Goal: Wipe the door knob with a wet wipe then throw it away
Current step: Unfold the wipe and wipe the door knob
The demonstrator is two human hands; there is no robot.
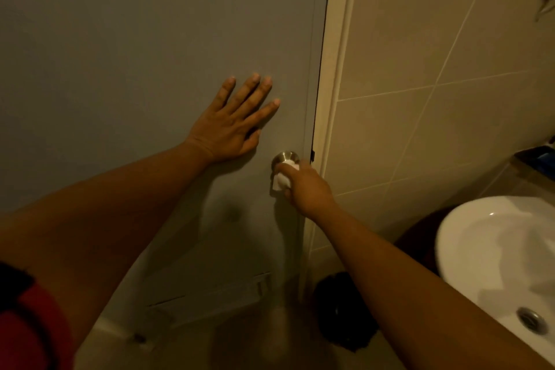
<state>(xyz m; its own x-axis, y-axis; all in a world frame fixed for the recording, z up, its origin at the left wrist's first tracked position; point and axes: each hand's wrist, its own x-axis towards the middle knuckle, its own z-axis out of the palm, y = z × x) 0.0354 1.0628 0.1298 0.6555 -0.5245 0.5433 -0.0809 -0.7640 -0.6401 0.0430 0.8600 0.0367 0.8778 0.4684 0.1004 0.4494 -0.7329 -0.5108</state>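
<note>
A round silver door knob (283, 157) sits near the right edge of the grey door (120, 54). My right hand (309, 189) is closed around the knob with a white wet wipe (280, 182) bunched between fingers and metal; only the knob's upper rim shows. My left hand (234, 123) lies flat on the door, fingers spread, just up and left of the knob, holding nothing.
A cream door frame (333, 99) and beige tiled wall (435, 69) stand to the right. A white basin (480, 249) with a metal drain fills the lower right. A dark bin-like object (339, 312) sits on the floor below the knob.
</note>
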